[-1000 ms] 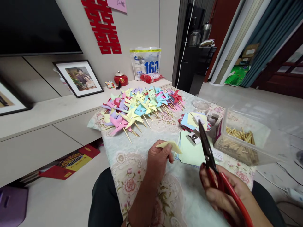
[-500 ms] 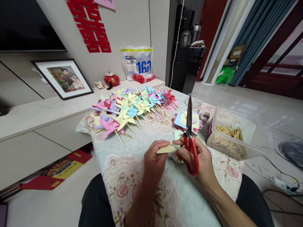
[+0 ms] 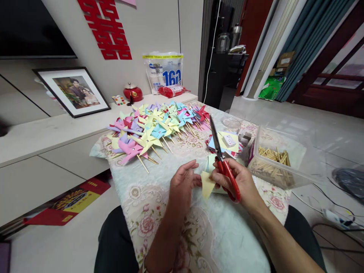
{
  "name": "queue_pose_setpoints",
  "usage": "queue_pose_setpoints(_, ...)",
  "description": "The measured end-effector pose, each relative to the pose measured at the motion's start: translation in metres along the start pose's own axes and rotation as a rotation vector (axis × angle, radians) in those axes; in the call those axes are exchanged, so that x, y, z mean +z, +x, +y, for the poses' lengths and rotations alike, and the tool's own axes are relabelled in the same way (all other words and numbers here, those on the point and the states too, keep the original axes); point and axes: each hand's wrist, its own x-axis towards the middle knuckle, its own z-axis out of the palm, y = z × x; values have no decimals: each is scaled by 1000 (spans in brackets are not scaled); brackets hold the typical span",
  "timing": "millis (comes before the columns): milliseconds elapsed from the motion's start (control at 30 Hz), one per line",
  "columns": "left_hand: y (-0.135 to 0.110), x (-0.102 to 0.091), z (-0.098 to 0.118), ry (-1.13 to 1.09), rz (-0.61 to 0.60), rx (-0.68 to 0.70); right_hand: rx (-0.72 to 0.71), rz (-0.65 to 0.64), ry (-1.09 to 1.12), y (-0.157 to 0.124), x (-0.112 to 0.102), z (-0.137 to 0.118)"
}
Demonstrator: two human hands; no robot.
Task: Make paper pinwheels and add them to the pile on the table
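Note:
My right hand [image 3: 237, 178] holds red-handled scissors [image 3: 227, 172], their dark blades pointing up and slightly left. Between its thumb and fingers it also pinches a folded piece of pale yellow paper [image 3: 208, 184]. My left hand [image 3: 184, 184] is open just left of that paper, fingers apart; whether a fingertip touches it I cannot tell. Behind the scissors lies a stack of coloured paper squares [image 3: 231, 142] with a small white box [image 3: 228, 140] on top. More pale green paper [image 3: 211, 162] lies partly hidden behind my right hand.
Paper pinwheels [image 3: 159, 131] on sticks are heaped at the table's far left. A clear plastic bin [image 3: 301, 176] with short wooden sticks stands at the right edge. Beyond are a low cabinet [image 3: 42, 136], a framed photo [image 3: 75, 93] and a bag of cups [image 3: 165, 72].
My left hand has let go of the yellow paper and opened. The paper now hangs downward from my right hand, and the scissors have tilted left.

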Motion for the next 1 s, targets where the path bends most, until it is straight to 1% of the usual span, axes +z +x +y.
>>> queue_pose_setpoints(67,0,1,3,-142,-33,-196,75,-101,-17,2,-4,-5)
queue_pose_setpoints(133,-1,1,3,-192,-139,-318,122,-187,-25,4,-6,-10)
queue_pose_setpoints(233,-4,-2,2,-172,-320,-391,139,-277,-59,7,-7,-14)
queue_pose_setpoints(300,-5,-5,2,-157,-377,-406,134,-299,-79,9,-5,-16)
queue_pose_setpoints(400,-5,-7,3,-158,-372,-416,112,-272,-61,10,-1,-19)
queue_pose_setpoints(433,-5,-7,4,-165,-362,-408,96,-235,-47,10,0,-19)
queue_pose_setpoints(533,-3,-9,6,-218,-312,-365,21,-57,3,3,-2,-15)
queue_pose_setpoints(567,-3,-10,7,-242,-286,-351,1,-10,12,-2,-4,-13)
queue_pose_setpoints(600,-3,-11,7,-267,-256,-341,-3,8,16,-8,-8,-11)
queue_pose_setpoints(633,-3,-11,8,-292,-227,-331,0,3,19,-15,-12,-8)
queue_pose_setpoints(667,-3,-12,8,-317,-203,-322,23,-34,26,-23,-16,-5)
queue_pose_setpoints(767,-4,-12,11,-388,-160,-288,114,-187,88,-50,-25,7)
queue_pose_setpoints(800,-4,-12,12,-408,-161,-275,164,-223,94,-58,-27,11)
queue_pose_setpoints(900,-6,-11,16,-447,-190,-245,407,-281,85,-84,-34,23)
queue_pose_setpoints(933,-7,-10,17,-451,-202,-239,454,-290,65,-92,-37,26)
queue_pose_setpoints(1000,-8,-9,19,-445,-215,-231,481,-336,-6,-108,-46,33)
